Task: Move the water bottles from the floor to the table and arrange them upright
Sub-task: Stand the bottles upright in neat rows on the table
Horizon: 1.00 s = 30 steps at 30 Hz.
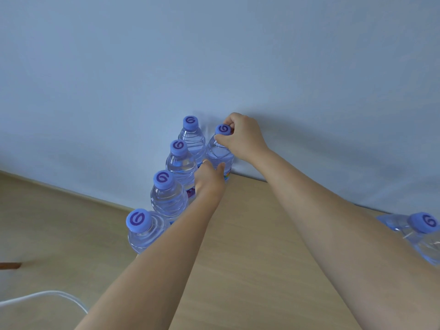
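The bottle (220, 151) being set down stands upright at the far edge of the table (250, 234), close against the wall (214, 55) and just right of the rearmost bottle (191, 139) of a row. The right hand (240, 136) pinches its cap (223, 129) with curled fingers; the left hand (209, 177) lies against its lower body with fingers straight, steadying rather than gripping. To finish well, the person would best let the base sit flat before easing the pinch, then draw the left hand away sideways so it does not brush the neighbouring bottles (176, 172), which stand nearly touching. Another bottle (419, 234) sits at the right edge of view, apparently leaning; it may need righting. A white cable (47, 295) lies on the floor (47, 222).
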{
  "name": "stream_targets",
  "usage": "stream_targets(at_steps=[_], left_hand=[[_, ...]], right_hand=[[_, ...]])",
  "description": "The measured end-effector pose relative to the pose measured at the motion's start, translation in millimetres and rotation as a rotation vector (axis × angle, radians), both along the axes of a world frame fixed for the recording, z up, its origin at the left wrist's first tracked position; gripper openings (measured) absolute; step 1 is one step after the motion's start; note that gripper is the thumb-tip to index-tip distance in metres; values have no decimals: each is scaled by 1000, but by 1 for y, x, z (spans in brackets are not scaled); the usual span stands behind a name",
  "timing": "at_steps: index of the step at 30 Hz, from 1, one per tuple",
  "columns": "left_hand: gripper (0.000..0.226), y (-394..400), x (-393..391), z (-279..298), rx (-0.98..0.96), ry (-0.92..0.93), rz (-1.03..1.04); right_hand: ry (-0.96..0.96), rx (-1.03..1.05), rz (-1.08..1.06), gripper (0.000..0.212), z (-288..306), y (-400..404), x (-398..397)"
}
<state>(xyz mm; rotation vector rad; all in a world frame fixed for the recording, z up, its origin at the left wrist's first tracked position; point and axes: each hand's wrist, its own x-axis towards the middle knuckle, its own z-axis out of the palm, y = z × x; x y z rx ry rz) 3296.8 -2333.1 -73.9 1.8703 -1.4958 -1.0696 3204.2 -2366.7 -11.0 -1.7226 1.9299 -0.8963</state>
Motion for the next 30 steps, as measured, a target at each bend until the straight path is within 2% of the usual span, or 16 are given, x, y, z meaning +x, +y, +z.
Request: stream_targets(at_steps=[5, 19, 25, 28, 30], left_hand=[[32, -2, -1, 0, -8, 8, -12], [30, -1, -1, -1, -13, -9, -27], [29, 13, 1, 4, -16, -38, -67], [17, 35, 0, 0, -54, -11, -150], [21, 51, -3, -3, -20, -48, -232]], right_hand=[[-44, -6, -23, 24, 0, -2, -1], [-18, -10, -6, 26, -2, 2, 1], [-90, 28, 1, 48, 0, 18, -4], [-103, 0, -55, 41, -1, 40, -16], [-79, -16, -87, 33, 0, 60, -28]])
